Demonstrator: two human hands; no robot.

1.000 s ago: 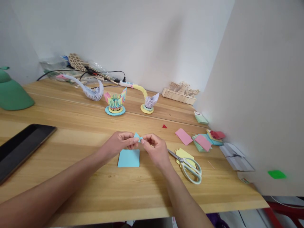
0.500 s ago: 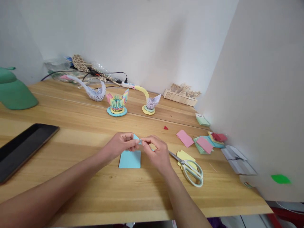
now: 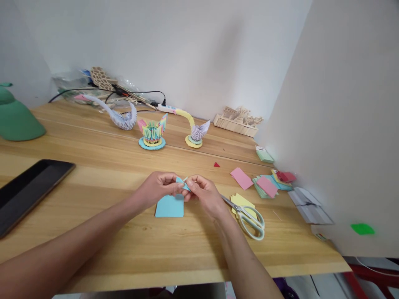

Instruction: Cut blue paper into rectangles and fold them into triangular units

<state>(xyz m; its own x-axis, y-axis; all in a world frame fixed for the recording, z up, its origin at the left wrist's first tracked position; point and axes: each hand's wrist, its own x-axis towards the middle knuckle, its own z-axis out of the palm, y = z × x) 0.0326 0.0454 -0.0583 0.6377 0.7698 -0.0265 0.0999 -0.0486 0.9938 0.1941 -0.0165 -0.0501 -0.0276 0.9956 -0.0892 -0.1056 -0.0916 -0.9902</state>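
My left hand (image 3: 157,189) and my right hand (image 3: 203,194) meet above the wooden table (image 3: 109,232), both pinching a small folded light-blue paper piece (image 3: 181,182) between their fingertips. Directly below them a stack of light-blue paper rectangles (image 3: 170,206) lies flat on the table. Most of the folded piece is hidden by my fingers.
Scissors (image 3: 247,218) lie on yellow papers (image 3: 240,202) right of my right hand. Pink paper (image 3: 241,178), mixed coloured stacks (image 3: 269,185) and a red scrap (image 3: 216,165) lie further right. Paper swans (image 3: 120,116) (image 3: 195,132), a colourful paper basket (image 3: 151,133), a tablet (image 3: 28,189) and a green lamp base (image 3: 15,118).
My fingers have closed in on the blue piece, folding it tighter so less of it shows. Both hands stay in the same spot above the blue stack.
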